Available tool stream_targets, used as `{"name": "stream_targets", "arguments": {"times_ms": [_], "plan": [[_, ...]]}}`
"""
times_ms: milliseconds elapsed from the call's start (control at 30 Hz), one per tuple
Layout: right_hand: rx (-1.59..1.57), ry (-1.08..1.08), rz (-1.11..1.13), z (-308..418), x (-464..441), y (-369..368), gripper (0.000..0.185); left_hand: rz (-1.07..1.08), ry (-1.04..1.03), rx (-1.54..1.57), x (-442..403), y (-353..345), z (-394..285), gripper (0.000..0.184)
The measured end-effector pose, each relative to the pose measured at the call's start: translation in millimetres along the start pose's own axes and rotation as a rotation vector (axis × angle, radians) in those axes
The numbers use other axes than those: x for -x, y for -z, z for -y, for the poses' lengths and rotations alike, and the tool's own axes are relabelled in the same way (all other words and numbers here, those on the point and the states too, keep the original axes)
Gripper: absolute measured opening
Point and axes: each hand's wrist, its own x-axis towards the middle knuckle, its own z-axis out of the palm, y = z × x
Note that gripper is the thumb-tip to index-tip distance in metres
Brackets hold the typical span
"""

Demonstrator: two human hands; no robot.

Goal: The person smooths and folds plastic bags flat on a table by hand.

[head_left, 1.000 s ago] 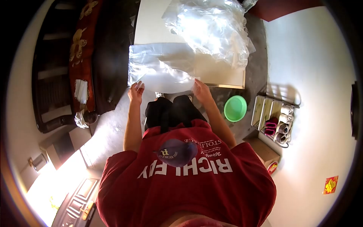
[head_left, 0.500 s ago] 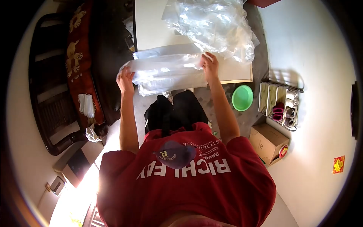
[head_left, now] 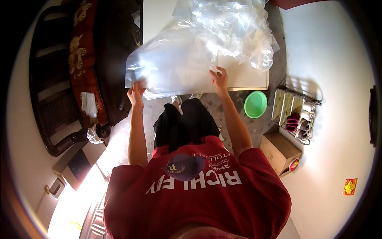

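Note:
A clear plastic sheet or bag is spread out in front of me, over the front of a pale tabletop, its near edge hanging past the table's front. My left hand is closed on its near left corner, thumb and fingers together. At the near right side, my right hand pinches the same plastic. Behind it, a crumpled heap of clear plastic covers the back right of the table. Whether the sheet joins the heap I cannot tell.
A green basin stands on the floor to the right, near a shoe rack with shoes and a cardboard box. On the left is a dark wooden bench with a red patterned cover.
The plastic between my hands has gone from a narrow folded strip to a wide sheet billowing away from me. Both hands have moved slightly down in view, still gripping it.

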Motion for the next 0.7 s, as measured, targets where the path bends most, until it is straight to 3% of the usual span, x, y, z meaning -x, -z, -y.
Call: {"name": "stream_targets", "arguments": {"times_ms": [333,433,633,700], "plan": [[0.075,-0.134,-0.018,-68.2,-17.0,20.9,0.042,-0.021,0.143,-0.156,-2.3,31.3,67.4,0.029],[0.051,-0.196,-0.034,-80.0,-18.9,23.3,0.034,-0.011,0.182,-0.159,-5.5,43.0,83.2,0.027],[0.227,-0.179,-0.042,-94.9,-17.5,35.2,0.029,-0.030,0.250,-0.197,-13.7,49.8,94.0,0.025],[0.434,-0.033,-0.106,-106.4,-17.6,39.0,0.031,-0.047,0.273,-0.197,-17.6,51.9,95.7,0.024]]}}
